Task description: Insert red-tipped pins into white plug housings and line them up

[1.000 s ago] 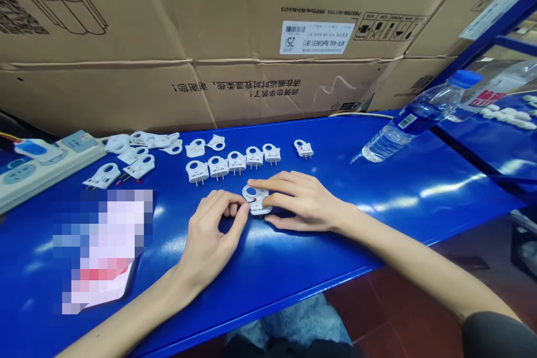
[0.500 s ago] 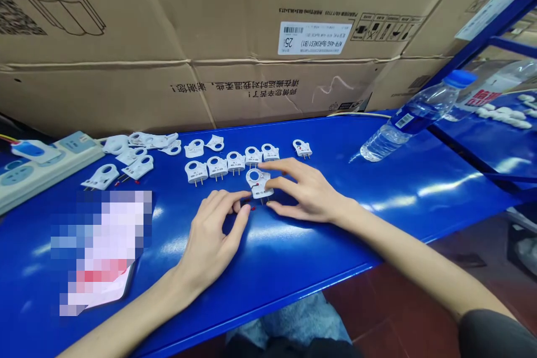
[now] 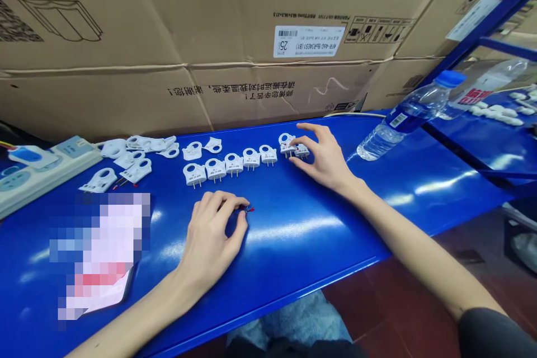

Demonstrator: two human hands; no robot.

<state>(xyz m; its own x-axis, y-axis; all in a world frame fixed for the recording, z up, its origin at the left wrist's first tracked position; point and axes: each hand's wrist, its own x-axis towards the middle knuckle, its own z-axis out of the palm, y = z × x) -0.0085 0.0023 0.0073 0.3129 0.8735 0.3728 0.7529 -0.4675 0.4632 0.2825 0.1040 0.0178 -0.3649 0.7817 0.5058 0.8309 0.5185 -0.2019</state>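
- Blue workbench (image 3: 293,229) beneath cardboard cartons (image 3: 251,28), with five white two-pin plugs (image 3: 234,164) standing in a row.
- Right hand (image 3: 325,156): fingers spread and unclenched, touching two more plugs (image 3: 302,151) past the row's end.
- Left hand (image 3: 210,229): fingers curled, tips at a tiny red-and-blue wire (image 3: 248,209); whether pinched, cannot tell.
- Blurred patch (image 3: 98,251) hides an object at bench's left.

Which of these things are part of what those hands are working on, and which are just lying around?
Part of the work:
right hand touching a white two-pin plug; left hand beside a tiny red-tipped wire; row of white plugs; loose plug covers

Just lying about:
power strip; water bottle; cardboard cartons
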